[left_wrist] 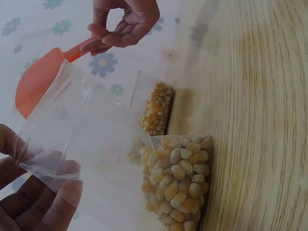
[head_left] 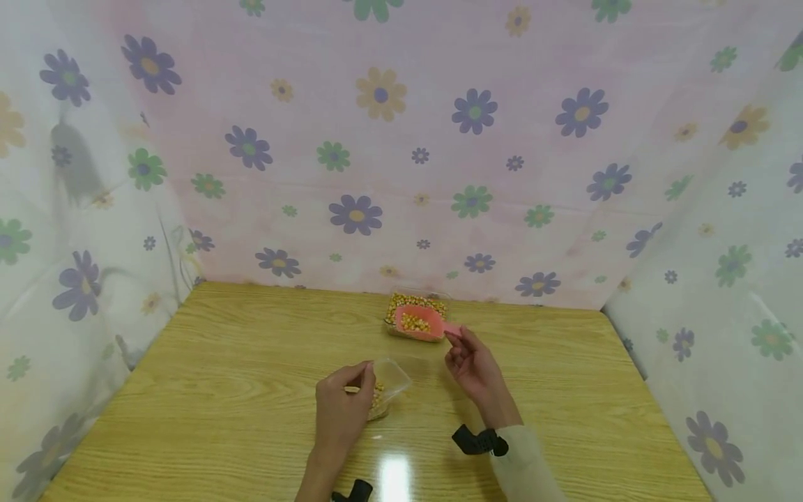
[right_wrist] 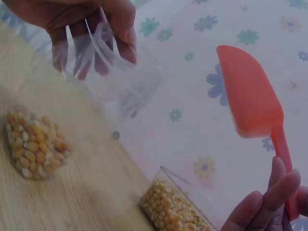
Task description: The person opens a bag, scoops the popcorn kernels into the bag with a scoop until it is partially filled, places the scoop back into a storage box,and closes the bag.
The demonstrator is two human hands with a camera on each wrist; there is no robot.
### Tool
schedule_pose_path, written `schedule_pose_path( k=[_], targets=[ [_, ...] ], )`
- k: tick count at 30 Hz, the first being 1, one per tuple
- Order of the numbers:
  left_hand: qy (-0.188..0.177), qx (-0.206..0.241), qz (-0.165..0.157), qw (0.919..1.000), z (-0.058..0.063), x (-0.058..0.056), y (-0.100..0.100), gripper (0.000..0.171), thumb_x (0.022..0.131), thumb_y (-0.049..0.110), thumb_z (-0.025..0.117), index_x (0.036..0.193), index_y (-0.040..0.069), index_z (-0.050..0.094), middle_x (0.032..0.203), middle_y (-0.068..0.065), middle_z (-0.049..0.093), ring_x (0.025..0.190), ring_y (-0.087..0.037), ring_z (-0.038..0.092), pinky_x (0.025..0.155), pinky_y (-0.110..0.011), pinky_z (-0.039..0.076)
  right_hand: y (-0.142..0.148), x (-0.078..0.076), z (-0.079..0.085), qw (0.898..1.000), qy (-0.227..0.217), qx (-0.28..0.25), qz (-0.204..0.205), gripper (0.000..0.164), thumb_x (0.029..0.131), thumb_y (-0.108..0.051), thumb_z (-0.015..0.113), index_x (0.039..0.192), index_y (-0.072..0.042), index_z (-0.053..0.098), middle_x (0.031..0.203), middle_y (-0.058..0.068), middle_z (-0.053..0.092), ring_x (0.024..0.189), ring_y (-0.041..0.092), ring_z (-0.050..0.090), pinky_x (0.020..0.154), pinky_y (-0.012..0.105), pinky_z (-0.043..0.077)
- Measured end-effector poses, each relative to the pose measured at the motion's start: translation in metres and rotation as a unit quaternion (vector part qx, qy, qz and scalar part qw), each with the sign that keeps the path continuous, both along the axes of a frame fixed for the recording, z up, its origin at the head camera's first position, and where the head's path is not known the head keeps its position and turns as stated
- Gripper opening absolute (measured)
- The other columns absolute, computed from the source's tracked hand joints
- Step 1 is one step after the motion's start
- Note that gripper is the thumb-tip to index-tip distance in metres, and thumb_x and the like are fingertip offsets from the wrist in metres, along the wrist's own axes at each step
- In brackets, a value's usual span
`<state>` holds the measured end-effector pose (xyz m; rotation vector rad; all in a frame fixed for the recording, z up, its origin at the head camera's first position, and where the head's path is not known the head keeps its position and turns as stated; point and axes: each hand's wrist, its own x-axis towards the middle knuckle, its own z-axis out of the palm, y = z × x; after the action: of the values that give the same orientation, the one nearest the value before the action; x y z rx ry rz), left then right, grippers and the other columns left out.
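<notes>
My right hand [head_left: 477,369] grips the handle of a pinkish-red scoop [right_wrist: 255,96], which carries corn kernels [head_left: 415,323] in its bowl. The scoop is raised and overlaps the clear box of corn [right_wrist: 171,207] in the head view. With fingers and thumb, my left hand [head_left: 341,404] pinches the upper edge of a clear plastic bag [left_wrist: 91,120]. Corn kernels [left_wrist: 178,178] fill the bottom of the bag, which sits on the table. The bag's upper part stands up toward the scoop in the left wrist view.
The wood-grain table [head_left: 238,362] ends at a flower-print cloth [head_left: 414,153] that hangs behind and on both sides. The clear box stands near the back edge. Black camera mounts [head_left: 479,440] sit on both wrists.
</notes>
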<state>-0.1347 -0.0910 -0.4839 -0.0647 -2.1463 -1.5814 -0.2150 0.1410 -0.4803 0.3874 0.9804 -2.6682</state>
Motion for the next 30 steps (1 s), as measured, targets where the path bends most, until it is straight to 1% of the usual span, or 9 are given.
schedule_pose_path(
  k=[5, 8, 15, 17, 21, 26, 28, 30],
  targets=[
    [0.001, -0.001, 0.005, 1.0, 0.0, -0.001, 0.001, 0.012, 0.094, 0.005, 0.07, 0.098, 0.004, 0.082, 0.074, -0.006, 0.074, 0.068, -0.009, 0.069, 0.054, -0.02, 0.056, -0.002, 0.011, 0.002, 1.0, 0.002, -0.003, 0.005, 0.031, 0.111, -0.023, 0.045, 0.091, -0.016, 0.068, 0.084, -0.001, 0.077, 0.058, 0.002, 0.06, 0.07, 0.021, 0.053],
    [-0.001, 0.001, 0.004, 1.0, 0.001, -0.001, 0.0, 0.012, 0.094, 0.005, 0.07, 0.098, 0.003, 0.082, 0.074, -0.006, 0.074, 0.067, -0.009, 0.069, 0.054, -0.019, 0.056, -0.003, 0.017, 0.001, 1.0, 0.004, 0.006, 0.009, 0.032, 0.111, -0.023, 0.043, 0.092, -0.016, 0.067, 0.084, -0.001, 0.077, 0.058, 0.002, 0.06, 0.07, 0.021, 0.053],
    [0.002, -0.007, 0.003, 1.0, 0.0, -0.004, -0.001, 0.013, 0.095, 0.006, 0.07, 0.1, 0.004, 0.081, 0.077, -0.003, 0.075, 0.069, -0.009, 0.07, 0.055, -0.019, 0.056, -0.005, 0.029, -0.004, 0.998, -0.003, 0.057, -0.005, 0.031, 0.11, -0.026, 0.047, 0.093, -0.016, 0.071, 0.085, -0.003, 0.077, 0.059, 0.001, 0.058, 0.069, 0.019, 0.052],
    [0.004, -0.008, 0.003, 1.0, 0.001, -0.004, -0.002, 0.013, 0.095, 0.006, 0.07, 0.1, 0.004, 0.081, 0.077, -0.002, 0.075, 0.069, -0.01, 0.07, 0.055, -0.019, 0.056, -0.007, 0.033, -0.006, 0.998, -0.003, 0.07, -0.002, 0.032, 0.11, -0.025, 0.047, 0.093, -0.017, 0.072, 0.085, -0.003, 0.078, 0.059, 0.0, 0.058, 0.069, 0.019, 0.052],
    [0.004, -0.012, 0.006, 0.9999, 0.002, -0.005, -0.002, 0.013, 0.096, 0.007, 0.069, 0.101, 0.003, 0.081, 0.077, -0.002, 0.075, 0.069, -0.01, 0.07, 0.055, -0.02, 0.056, -0.007, 0.042, -0.008, 0.997, 0.008, 0.077, 0.006, 0.033, 0.111, -0.024, 0.045, 0.09, -0.017, 0.07, 0.084, -0.004, 0.077, 0.06, 0.0, 0.058, 0.069, 0.019, 0.052],
    [0.007, -0.012, 0.007, 0.9999, 0.001, -0.005, -0.002, 0.014, 0.096, 0.006, 0.069, 0.101, 0.002, 0.081, 0.077, -0.003, 0.075, 0.069, -0.011, 0.07, 0.055, -0.019, 0.056, -0.007, 0.054, -0.006, 0.998, 0.023, 0.066, 0.005, 0.034, 0.111, -0.024, 0.045, 0.087, -0.019, 0.069, 0.083, -0.005, 0.077, 0.061, 0.0, 0.058, 0.07, 0.019, 0.053],
    [0.011, -0.016, 0.008, 0.9998, 0.0, -0.005, -0.002, 0.014, 0.097, 0.005, 0.068, 0.102, 0.0, 0.08, 0.077, -0.005, 0.075, 0.069, -0.012, 0.071, 0.055, -0.018, 0.055, -0.006, 0.057, -0.004, 0.997, 0.032, 0.073, 0.003, 0.033, 0.11, -0.024, 0.046, 0.087, -0.02, 0.069, 0.083, -0.006, 0.077, 0.062, 0.0, 0.058, 0.071, 0.019, 0.053],
    [0.015, -0.021, 0.008, 0.9997, 0.0, -0.005, -0.001, 0.015, 0.097, 0.005, 0.067, 0.102, -0.001, 0.08, 0.078, -0.008, 0.075, 0.069, -0.013, 0.071, 0.055, -0.017, 0.055, -0.007, 0.06, -0.002, 0.995, 0.039, 0.093, -0.006, 0.032, 0.11, -0.025, 0.048, 0.088, -0.02, 0.071, 0.083, -0.006, 0.077, 0.062, 0.001, 0.057, 0.071, 0.019, 0.052]
  ],
)
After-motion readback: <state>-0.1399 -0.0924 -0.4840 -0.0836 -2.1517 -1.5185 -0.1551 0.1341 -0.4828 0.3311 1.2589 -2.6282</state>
